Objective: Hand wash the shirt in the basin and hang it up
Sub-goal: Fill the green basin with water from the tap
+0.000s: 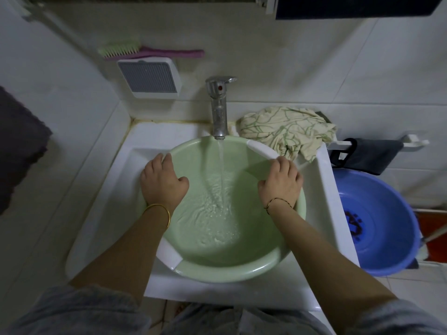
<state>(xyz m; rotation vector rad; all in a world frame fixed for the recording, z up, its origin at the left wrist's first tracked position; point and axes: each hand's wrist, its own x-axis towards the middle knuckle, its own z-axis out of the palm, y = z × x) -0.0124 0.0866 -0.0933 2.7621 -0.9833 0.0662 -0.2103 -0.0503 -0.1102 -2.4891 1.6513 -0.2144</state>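
Left hand (164,183) and right hand (280,182) clasp the rim of the round pale-green plastic basin (242,274); behind it a chrome tap (219,110) pours beside a crumpled cream shirt (287,129).

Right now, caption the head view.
Left hand and right hand grip the green basin under the running tap; shirt lies beside.

Dim, flat, greenish light, with no hard shadows; corners darken into vignette; wide-angle bending curves the white tiled wall (314,68) near the edges; a small glint sits on the chrome tap (219,105); grey sleeves (72,310) at the bottom blur softly.
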